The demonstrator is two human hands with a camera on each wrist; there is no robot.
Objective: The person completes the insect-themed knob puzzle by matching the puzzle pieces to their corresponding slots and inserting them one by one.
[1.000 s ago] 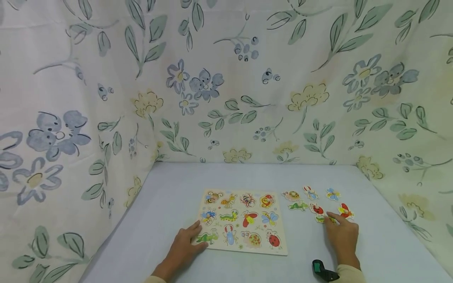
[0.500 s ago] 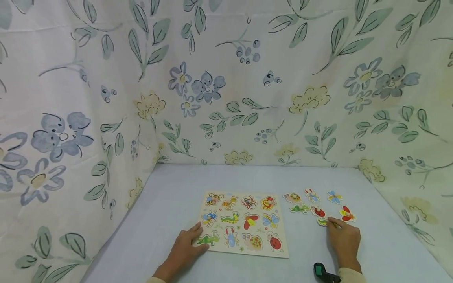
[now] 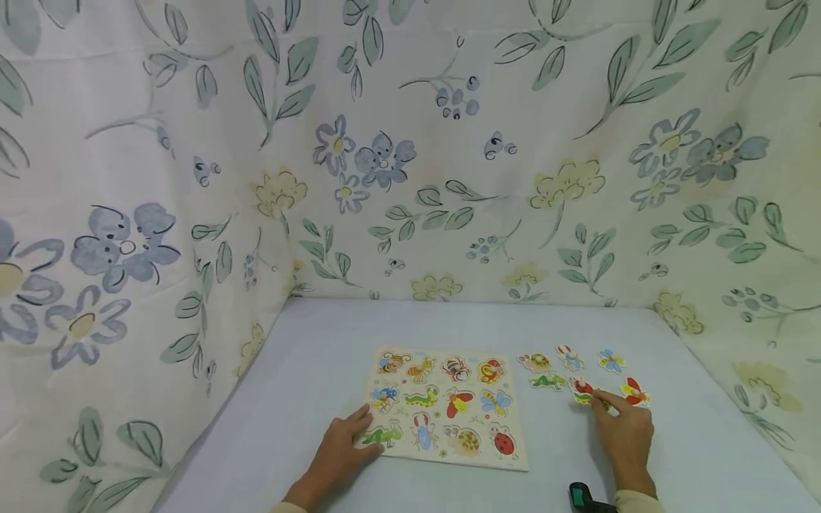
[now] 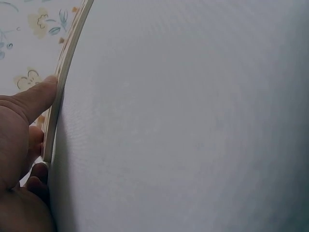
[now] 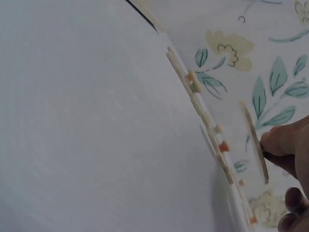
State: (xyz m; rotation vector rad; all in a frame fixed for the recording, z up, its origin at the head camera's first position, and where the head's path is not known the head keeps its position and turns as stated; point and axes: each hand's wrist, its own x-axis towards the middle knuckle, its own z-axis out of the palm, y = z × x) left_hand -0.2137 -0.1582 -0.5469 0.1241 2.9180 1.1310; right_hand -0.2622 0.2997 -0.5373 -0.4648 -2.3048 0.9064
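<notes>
A light wooden puzzle board [image 3: 442, 459] with several rows of printed insects lies mid-table. My left hand [image 3: 343, 445] holds its near left corner; in the left wrist view the thumb [image 4: 46, 92] presses on the board's edge. Between thumb and fingertips, my right hand [image 3: 625, 434] pinches a green caterpillar puzzle piece [image 3: 582, 400]. The right wrist view shows this thin piece [image 5: 253, 140] edge-on and raised off the table. Behind it, from the head view, lies a ladybug piece [image 3: 580, 385], and a red-winged piece [image 3: 633, 391] is just right of the fingers.
Several other loose insect pieces lie right of the board, among them a snail [image 3: 535, 362], a grasshopper [image 3: 548, 381], a beetle [image 3: 570, 357] and a blue-winged insect [image 3: 611, 360]. A dark device [image 3: 582, 496] is at my right wrist. Floral cloth [image 3: 442, 178] surrounds the white table [image 3: 321, 342].
My right hand has pinched the caterpillar piece and raised it slightly, so it now overlaps the ladybug piece in the head view. The left hand stays on the board. The head view has shifted slightly.
</notes>
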